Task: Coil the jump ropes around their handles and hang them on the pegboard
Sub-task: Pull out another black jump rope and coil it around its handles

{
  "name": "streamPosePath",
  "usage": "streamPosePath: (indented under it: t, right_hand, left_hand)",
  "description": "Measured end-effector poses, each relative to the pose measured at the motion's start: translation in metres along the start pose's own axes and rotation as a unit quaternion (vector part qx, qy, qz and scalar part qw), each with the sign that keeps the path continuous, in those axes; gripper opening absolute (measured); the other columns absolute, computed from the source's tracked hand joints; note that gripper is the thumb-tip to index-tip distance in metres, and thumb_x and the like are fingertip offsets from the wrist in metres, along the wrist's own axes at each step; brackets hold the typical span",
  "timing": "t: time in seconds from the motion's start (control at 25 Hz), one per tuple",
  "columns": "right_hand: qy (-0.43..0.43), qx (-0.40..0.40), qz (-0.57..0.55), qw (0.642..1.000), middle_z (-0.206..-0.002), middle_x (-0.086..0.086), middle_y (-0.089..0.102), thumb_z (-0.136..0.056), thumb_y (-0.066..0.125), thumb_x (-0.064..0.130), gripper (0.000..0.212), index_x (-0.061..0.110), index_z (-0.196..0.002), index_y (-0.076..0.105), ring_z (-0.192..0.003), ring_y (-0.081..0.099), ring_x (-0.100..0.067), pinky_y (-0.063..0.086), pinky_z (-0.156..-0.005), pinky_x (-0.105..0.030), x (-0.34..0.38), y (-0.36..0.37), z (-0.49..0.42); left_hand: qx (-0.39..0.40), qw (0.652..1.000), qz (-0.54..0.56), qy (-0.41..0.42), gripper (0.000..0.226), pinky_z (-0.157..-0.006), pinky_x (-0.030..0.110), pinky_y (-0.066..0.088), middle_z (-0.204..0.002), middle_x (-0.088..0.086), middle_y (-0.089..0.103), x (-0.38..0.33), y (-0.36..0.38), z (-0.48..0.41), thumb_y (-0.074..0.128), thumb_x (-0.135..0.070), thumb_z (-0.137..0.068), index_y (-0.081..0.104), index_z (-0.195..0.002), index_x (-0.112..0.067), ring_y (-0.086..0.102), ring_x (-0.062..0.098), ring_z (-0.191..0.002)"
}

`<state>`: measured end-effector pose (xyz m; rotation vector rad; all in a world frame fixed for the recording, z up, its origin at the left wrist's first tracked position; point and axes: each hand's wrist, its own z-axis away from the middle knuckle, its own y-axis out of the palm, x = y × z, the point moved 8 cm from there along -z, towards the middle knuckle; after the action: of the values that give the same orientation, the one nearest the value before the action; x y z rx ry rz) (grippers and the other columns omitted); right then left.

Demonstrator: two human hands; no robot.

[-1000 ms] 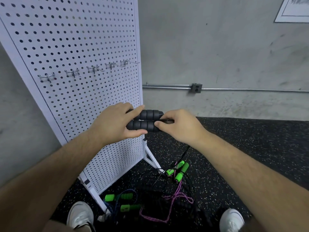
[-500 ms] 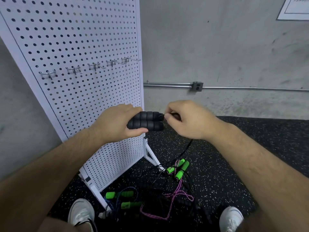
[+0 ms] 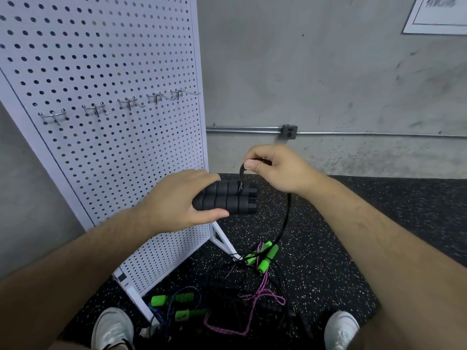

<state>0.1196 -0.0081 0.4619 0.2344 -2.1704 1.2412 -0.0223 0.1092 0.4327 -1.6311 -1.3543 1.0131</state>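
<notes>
Black foam handles [image 3: 235, 198] sit paired, clasped in the left grip [image 3: 174, 198]; just above, the right grip [image 3: 275, 168] pinches their cord [image 3: 285, 223], seemingly on its first turn. Below, green-handled ropes [image 3: 265, 256] lie tangled, uncoiled; the pegboard hooks [image 3: 129, 103] up left hold nothing

Grey concrete wall [image 3: 328, 72], speckled black floor [image 3: 333, 248]

Left ends of the black handles [image 3: 230, 198] hidden inside the left hand [image 3: 174, 200].
</notes>
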Motion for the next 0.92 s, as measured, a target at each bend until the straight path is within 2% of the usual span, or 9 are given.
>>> streamPosePath:
  t: [0.04, 0.16, 0.24, 0.32, 0.44, 0.52, 0.68, 0.8, 0.92]
  right_hand:
    - [0.038, 0.003, -0.072, 0.997, -0.076, 0.016, 0.067, -0.101, 0.059, 0.024, 0.014, 0.023, -0.090, 0.068, -0.068, 0.059, -0.004, 0.047, -0.068, -0.021, -0.008, 0.004, 0.002]
    - [0.172, 0.039, -0.199, 0.964, -0.074, -0.002, 0.070, -0.101, 0.055, 0.013, 0.016, 0.019, -0.094, 0.067, -0.062, 0.056, -0.035, 0.051, -0.062, -0.044, -0.035, 0.037, 0.019]
    - [0.214, 0.080, -0.203, 0.952, -0.059, 0.005, 0.060, -0.102, 0.047, 0.007, 0.023, 0.020, -0.091, 0.062, -0.056, 0.048, -0.018, 0.043, -0.057, -0.032, -0.035, 0.066, 0.029]
    - [0.201, 0.078, -0.170, 0.962, -0.056, 0.012, 0.049, -0.106, 0.039, 0.022, 0.027, 0.017, -0.089, 0.059, -0.052, 0.041, -0.005, 0.035, -0.057, -0.026, -0.026, 0.082, 0.028]
    - [0.160, 0.060, -0.134, 0.976, -0.068, 0.007, 0.050, -0.108, 0.034, 0.036, 0.033, 0.021, -0.086, 0.054, -0.059, 0.045, -0.008, 0.039, -0.061, -0.030, -0.003, 0.090, 0.029]
    - [0.146, 0.081, -0.112, 0.980, -0.072, 0.003, 0.052, -0.108, 0.034, 0.037, 0.032, 0.021, -0.088, 0.053, -0.059, 0.046, -0.010, 0.039, -0.061, -0.030, 0.013, 0.090, 0.036]
    - [0.100, 0.135, 0.044, 0.985, -0.079, -0.005, 0.061, -0.108, 0.033, 0.040, 0.043, 0.007, -0.099, 0.059, -0.061, 0.052, -0.013, 0.038, -0.053, -0.030, 0.040, 0.074, 0.050]
    - [0.066, 0.100, 0.097, 0.988, -0.079, -0.003, 0.066, -0.107, 0.037, 0.040, 0.038, 0.013, -0.097, 0.064, -0.064, 0.060, -0.015, 0.049, -0.057, -0.033, 0.055, 0.042, 0.051]
    - [0.036, 0.064, 0.161, 0.984, -0.069, 0.004, 0.060, -0.105, 0.043, 0.038, 0.030, 0.019, -0.093, 0.064, -0.057, 0.051, -0.009, 0.038, -0.050, -0.029, 0.056, 0.015, 0.047]
  left_hand:
    - [-0.018, 1.000, 0.004, 0.001, 0.052, -0.068, 0.023, 0.042, -0.085, -0.019, 0.052, -0.004, -0.005, -0.002, 0.048, -0.081, -0.081, 0.053, -0.109, -0.038, 0.049, 0.004, -0.080]
    - [-0.061, 0.997, -0.034, -0.010, 0.058, -0.065, 0.027, 0.040, -0.083, -0.016, 0.052, -0.013, -0.016, -0.011, 0.047, -0.082, -0.081, 0.056, -0.107, -0.031, 0.048, 0.008, -0.078]
    - [-0.076, 0.994, -0.071, -0.017, 0.058, -0.064, 0.029, 0.038, -0.083, -0.015, 0.052, -0.011, -0.019, -0.016, 0.047, -0.082, -0.081, 0.056, -0.105, -0.030, 0.048, 0.010, -0.076]
    - [-0.083, 0.991, -0.102, -0.036, 0.057, -0.064, 0.031, 0.039, -0.083, -0.014, 0.052, 0.000, -0.022, -0.021, 0.051, -0.081, -0.081, 0.056, -0.103, -0.029, 0.050, 0.011, -0.077]
    - [-0.109, 0.983, -0.133, -0.058, 0.057, -0.064, 0.031, 0.038, -0.083, -0.013, 0.049, 0.018, -0.027, -0.023, 0.058, -0.077, -0.081, 0.057, -0.105, -0.025, 0.049, 0.013, -0.076]
    - [-0.118, 0.979, -0.155, -0.061, 0.057, -0.064, 0.031, 0.037, -0.082, -0.012, 0.048, 0.024, -0.031, -0.024, 0.058, -0.076, -0.081, 0.057, -0.103, -0.024, 0.047, 0.014, -0.075]
    - [-0.102, 0.973, -0.203, -0.047, 0.061, -0.062, 0.032, 0.042, -0.080, -0.009, 0.050, 0.037, -0.030, -0.024, 0.054, -0.077, -0.082, 0.058, -0.104, -0.020, 0.048, 0.015, -0.072]
    - [-0.083, 0.976, -0.197, -0.042, 0.063, -0.063, 0.032, 0.043, -0.081, -0.008, 0.052, 0.041, -0.021, -0.022, 0.052, -0.077, -0.082, 0.059, -0.107, -0.020, 0.049, 0.015, -0.072]
    - [-0.064, 0.981, -0.180, -0.014, 0.061, -0.064, 0.033, 0.046, -0.081, -0.009, 0.054, 0.032, -0.010, -0.023, 0.052, -0.077, -0.082, 0.059, -0.107, -0.022, 0.051, 0.015, -0.073]
